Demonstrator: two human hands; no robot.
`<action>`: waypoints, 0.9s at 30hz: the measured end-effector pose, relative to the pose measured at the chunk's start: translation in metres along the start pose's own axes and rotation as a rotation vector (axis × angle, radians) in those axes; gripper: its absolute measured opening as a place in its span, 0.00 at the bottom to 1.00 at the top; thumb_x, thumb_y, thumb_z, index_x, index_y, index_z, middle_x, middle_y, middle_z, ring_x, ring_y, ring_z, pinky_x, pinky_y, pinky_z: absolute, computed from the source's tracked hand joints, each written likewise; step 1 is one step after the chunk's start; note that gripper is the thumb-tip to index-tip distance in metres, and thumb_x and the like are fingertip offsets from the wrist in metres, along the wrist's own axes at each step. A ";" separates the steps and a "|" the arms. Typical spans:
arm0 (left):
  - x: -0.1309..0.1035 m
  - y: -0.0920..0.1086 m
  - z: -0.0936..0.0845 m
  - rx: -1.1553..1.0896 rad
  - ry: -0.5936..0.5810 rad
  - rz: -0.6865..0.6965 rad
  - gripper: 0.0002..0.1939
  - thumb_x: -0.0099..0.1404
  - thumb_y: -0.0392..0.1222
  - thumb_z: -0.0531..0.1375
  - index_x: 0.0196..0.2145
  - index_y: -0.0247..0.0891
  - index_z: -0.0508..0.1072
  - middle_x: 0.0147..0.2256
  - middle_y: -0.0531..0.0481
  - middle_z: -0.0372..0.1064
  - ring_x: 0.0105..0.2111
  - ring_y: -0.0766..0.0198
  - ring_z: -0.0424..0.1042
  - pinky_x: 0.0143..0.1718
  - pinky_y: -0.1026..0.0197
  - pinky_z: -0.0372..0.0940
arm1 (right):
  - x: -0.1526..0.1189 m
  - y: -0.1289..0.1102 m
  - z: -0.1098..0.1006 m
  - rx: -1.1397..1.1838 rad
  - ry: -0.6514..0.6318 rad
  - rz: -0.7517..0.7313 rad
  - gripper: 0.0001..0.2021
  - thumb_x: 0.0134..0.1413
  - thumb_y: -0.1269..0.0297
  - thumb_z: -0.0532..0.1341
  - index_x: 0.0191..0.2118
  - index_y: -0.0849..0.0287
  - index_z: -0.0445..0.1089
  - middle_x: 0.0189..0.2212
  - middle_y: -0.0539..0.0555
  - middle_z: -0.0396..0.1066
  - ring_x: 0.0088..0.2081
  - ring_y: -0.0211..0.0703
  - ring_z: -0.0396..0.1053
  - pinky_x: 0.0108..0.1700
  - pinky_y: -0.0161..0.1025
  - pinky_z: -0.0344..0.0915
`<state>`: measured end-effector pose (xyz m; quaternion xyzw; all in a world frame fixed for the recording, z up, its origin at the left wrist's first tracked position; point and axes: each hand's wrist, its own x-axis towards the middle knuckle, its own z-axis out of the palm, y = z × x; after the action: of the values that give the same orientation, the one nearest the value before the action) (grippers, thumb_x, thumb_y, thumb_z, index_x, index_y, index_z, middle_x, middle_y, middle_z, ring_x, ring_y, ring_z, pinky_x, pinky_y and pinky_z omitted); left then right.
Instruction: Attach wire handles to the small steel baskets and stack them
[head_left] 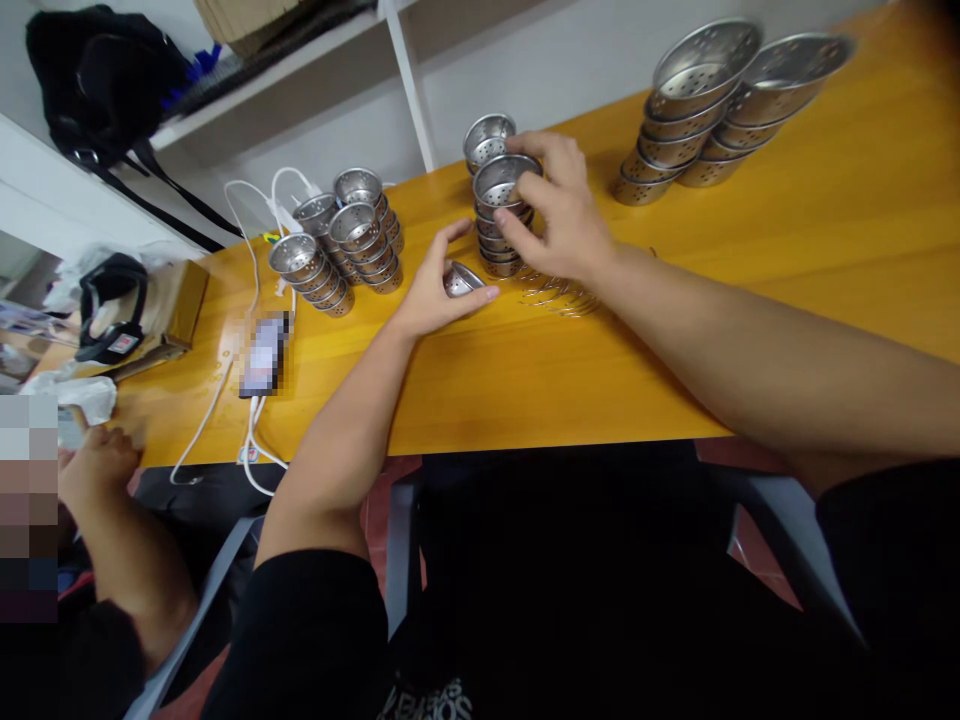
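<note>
My right hand is at the top of a middle stack of perforated metal cups. Its thumb and curled fingers are on the rim of the top cup. Beside the foot of this stack, my left hand curves around a single tilted metal cup, thumb along its near side and index finger stretched toward the stack; its lower fingers are hidden. Thin wire pieces lie on the table below my right hand. Another cup stands just behind the middle stack.
More cup stacks stand left and right on the wooden table. A phone with white cables lies at the left, near headphones on a box. Another person's hand is at the far left.
</note>
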<state>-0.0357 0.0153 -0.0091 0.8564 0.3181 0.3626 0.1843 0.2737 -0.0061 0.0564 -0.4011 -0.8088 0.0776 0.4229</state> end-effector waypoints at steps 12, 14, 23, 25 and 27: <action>0.005 -0.011 0.002 0.004 -0.082 0.054 0.73 0.70 0.94 0.73 0.93 0.50 0.58 0.90 0.31 0.66 0.92 0.28 0.65 0.97 0.26 0.59 | 0.016 -0.012 -0.007 -0.028 -0.115 0.022 0.23 0.80 0.23 0.63 0.62 0.17 0.91 0.63 0.49 0.92 0.87 0.88 0.62 0.69 0.98 0.71; 0.003 -0.010 0.002 0.001 -0.061 0.039 0.72 0.68 0.94 0.74 0.92 0.50 0.60 0.89 0.31 0.67 0.91 0.29 0.67 0.96 0.27 0.62 | 0.014 -0.013 -0.004 -0.008 -0.110 0.020 0.23 0.79 0.24 0.65 0.65 0.19 0.90 0.66 0.51 0.91 0.86 0.90 0.63 0.67 0.97 0.73; 0.001 0.035 -0.009 -0.059 0.002 -0.126 0.53 0.69 0.91 0.76 0.71 0.48 0.78 0.66 0.37 0.86 0.69 0.42 0.87 0.75 0.40 0.82 | 0.001 0.010 0.023 0.000 0.181 0.080 0.50 0.73 0.35 0.80 0.90 0.39 0.64 0.78 0.70 0.76 0.82 0.89 0.70 0.71 0.86 0.81; 0.001 0.048 -0.011 -0.095 -0.027 -0.158 0.53 0.68 0.92 0.76 0.68 0.45 0.80 0.63 0.38 0.88 0.64 0.44 0.89 0.71 0.43 0.83 | 0.000 0.019 0.028 0.057 0.202 0.100 0.50 0.71 0.35 0.83 0.87 0.39 0.66 0.76 0.69 0.78 0.73 0.86 0.78 0.68 0.81 0.84; 0.002 0.059 -0.011 -0.125 -0.041 -0.177 0.52 0.66 0.90 0.78 0.66 0.43 0.81 0.62 0.38 0.90 0.63 0.44 0.90 0.71 0.44 0.82 | -0.001 0.025 0.035 0.138 0.201 0.129 0.50 0.68 0.34 0.85 0.86 0.40 0.67 0.73 0.69 0.80 0.63 0.82 0.83 0.62 0.78 0.86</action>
<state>-0.0181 -0.0250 0.0312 0.8189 0.3656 0.3464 0.2752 0.2625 0.0172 0.0216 -0.4280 -0.7277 0.1196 0.5225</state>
